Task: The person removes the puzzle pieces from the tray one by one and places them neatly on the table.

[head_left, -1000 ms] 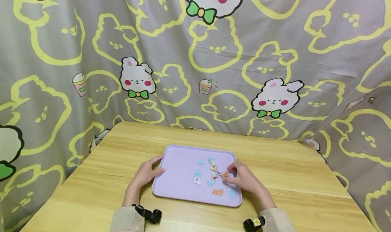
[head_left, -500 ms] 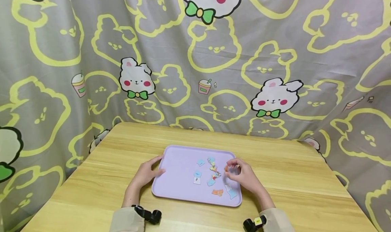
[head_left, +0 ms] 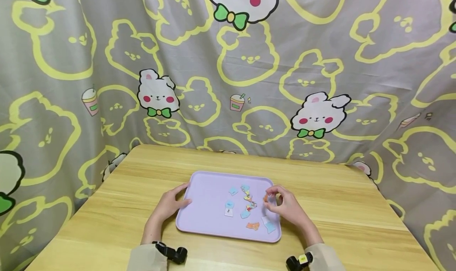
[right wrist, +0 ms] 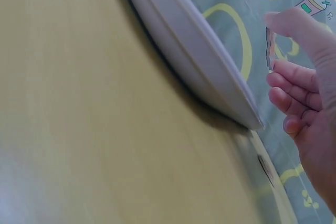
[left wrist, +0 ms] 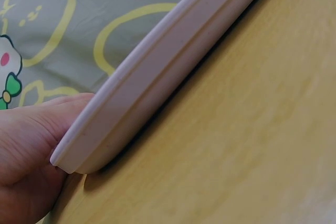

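A lilac tray point(head_left: 204, 211) lies on the table, with cut picture pieces scattered over its right half. My left hand point(head_left: 169, 205) grips the tray's left edge, thumb over the rim; the left wrist view shows the tray wall point(left wrist: 126, 93) beside that hand. Between thumb and fingertips my right hand point(head_left: 287, 205) pinches a small orange puzzle piece point(head_left: 265, 198) above the tray's right side. The right wrist view shows this piece edge-on. Below it lie another orange puzzle piece point(head_left: 253, 226) and a white-and-blue piece point(head_left: 268, 226).
A ragged column of colourful pieces point(head_left: 248, 199) runs down the tray, with a light blue piece point(head_left: 233, 191) and a blue-and-white pair point(head_left: 229, 208) to its left. Under the tray is a wooden table point(head_left: 142, 176); a patterned curtain point(head_left: 199, 61) hangs behind it.
My right hand has raised the orange puzzle piece from beside the colourful column and drawn it slightly right and back from the column. The left hand keeps its hold on the tray.
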Motion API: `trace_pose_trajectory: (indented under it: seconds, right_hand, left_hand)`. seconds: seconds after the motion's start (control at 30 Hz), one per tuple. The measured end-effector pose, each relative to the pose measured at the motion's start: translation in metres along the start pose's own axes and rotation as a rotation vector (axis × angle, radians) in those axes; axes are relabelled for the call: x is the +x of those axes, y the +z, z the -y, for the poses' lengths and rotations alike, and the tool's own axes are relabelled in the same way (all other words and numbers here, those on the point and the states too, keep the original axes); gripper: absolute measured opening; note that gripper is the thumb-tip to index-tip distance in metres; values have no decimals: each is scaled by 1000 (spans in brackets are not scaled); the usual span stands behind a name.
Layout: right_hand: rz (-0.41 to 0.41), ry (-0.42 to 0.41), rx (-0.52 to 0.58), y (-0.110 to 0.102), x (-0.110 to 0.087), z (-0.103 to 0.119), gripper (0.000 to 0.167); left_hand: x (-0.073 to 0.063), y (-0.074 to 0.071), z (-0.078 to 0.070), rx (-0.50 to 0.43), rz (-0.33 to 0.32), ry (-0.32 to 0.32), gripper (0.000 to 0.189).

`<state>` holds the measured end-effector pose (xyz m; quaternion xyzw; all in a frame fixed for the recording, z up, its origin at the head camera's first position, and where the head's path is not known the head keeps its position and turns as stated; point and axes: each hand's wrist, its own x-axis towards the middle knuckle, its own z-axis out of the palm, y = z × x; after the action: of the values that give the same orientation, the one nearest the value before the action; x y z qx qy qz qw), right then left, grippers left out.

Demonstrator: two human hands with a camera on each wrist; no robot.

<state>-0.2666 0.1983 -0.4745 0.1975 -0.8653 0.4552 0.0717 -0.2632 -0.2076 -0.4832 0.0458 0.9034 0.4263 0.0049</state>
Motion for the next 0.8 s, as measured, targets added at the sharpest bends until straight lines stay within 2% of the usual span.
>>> trace_pose_trajectory:
  seconds: [0.3, 0.8]
  right_hand:
    - [8, 20, -10, -18, -3, -9, 38]
    - [-26, 37, -107, -43, -13, -26, 37]
  left_hand:
    - [-1, -2, 0, 9, -2, 13, 60]
    - [-2, -2, -1, 4, 8, 10, 60]
